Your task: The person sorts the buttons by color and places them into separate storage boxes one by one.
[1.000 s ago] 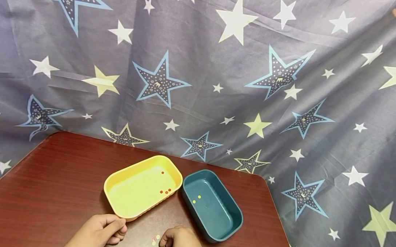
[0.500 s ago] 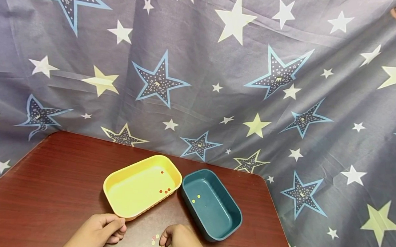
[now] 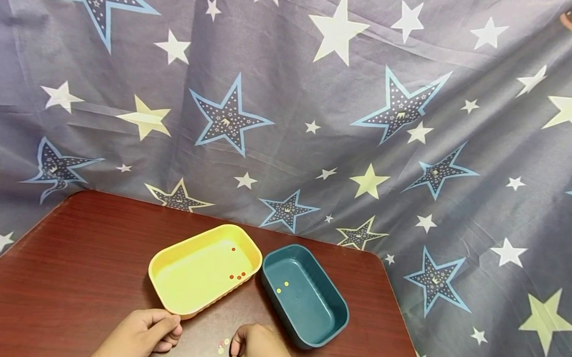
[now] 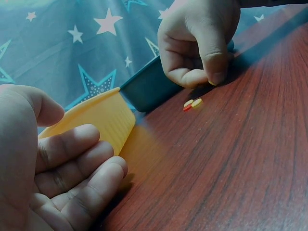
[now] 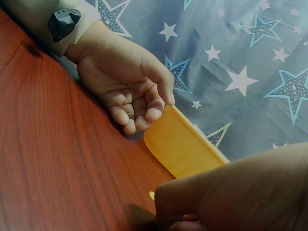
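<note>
My left hand holds the near corner of the yellow tray, thumb on the rim and fingers loosely bent below. Over the table my right hand points down with thumb and index finger together. A yellow sliver of a small disc shows at those fingertips in the left wrist view; the rest of it is hidden. Beside them lie two small yellow discs and a red disc, close together on the table. Several red discs lie in the yellow tray. Two yellow discs are inside the dark teal tray.
Both trays stand side by side on the reddish-brown wooden table, the teal one to the right. A grey curtain printed with stars hangs behind the table's far edge and along its right side.
Both hands stay nearly where they were, the left at the tray corner and the right beside the loose discs. The head view has shifted very slightly.
</note>
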`<action>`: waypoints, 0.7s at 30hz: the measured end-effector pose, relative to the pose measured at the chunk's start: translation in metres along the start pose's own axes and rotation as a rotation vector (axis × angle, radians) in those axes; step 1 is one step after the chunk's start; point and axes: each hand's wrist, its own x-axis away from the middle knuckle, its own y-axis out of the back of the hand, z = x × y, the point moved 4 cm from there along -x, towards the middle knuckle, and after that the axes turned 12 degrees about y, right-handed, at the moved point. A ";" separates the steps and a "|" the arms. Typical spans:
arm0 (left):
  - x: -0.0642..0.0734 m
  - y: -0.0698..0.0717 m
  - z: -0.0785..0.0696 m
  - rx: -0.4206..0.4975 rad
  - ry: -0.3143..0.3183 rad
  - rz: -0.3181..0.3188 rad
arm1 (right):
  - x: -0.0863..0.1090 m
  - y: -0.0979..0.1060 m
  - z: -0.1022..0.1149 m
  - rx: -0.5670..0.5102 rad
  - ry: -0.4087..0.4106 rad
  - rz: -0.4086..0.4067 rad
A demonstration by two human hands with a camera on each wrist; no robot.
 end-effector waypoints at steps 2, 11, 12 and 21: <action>0.000 0.000 0.000 0.000 0.000 0.000 | 0.000 0.000 0.001 0.003 0.011 0.013; 0.001 0.000 -0.002 0.007 0.002 0.001 | 0.003 0.004 0.000 -0.204 0.002 0.057; 0.001 0.000 -0.002 0.007 0.004 0.000 | 0.003 0.004 -0.001 -0.229 -0.005 0.058; 0.001 0.000 -0.001 0.000 -0.004 0.004 | 0.004 0.002 -0.001 -0.354 -0.061 0.075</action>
